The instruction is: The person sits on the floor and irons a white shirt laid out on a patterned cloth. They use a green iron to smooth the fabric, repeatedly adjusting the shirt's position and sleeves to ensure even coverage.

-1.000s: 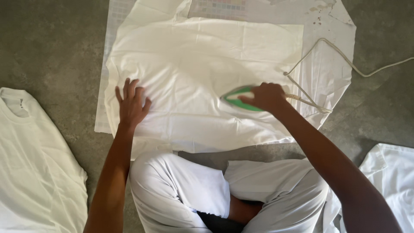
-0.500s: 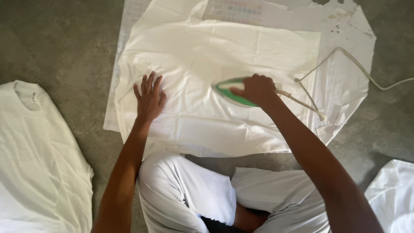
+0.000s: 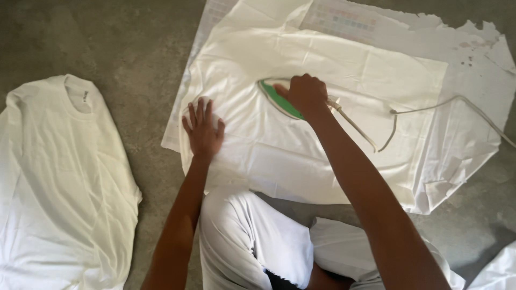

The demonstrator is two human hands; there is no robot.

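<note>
A white cloth [image 3: 322, 70] lies spread flat on a pale sheet on the concrete floor in front of me. My right hand [image 3: 306, 94] grips a green and white clothes iron [image 3: 277, 96], which rests on the middle of the cloth. The iron's pale cord [image 3: 430, 107] trails off to the right across the cloth. My left hand [image 3: 203, 129] lies flat with fingers spread, pressing down the cloth's left edge.
A white t-shirt [image 3: 59, 177] lies flat on the floor at the left. Another white cloth [image 3: 500, 271] shows at the bottom right corner. My legs in white trousers [image 3: 252, 241] are crossed at the bottom. Grey concrete floor [image 3: 134, 43] surrounds the sheet.
My right hand has slid the iron to the left across the cloth, closer to my left hand. The view has shifted, showing more of the t-shirt.
</note>
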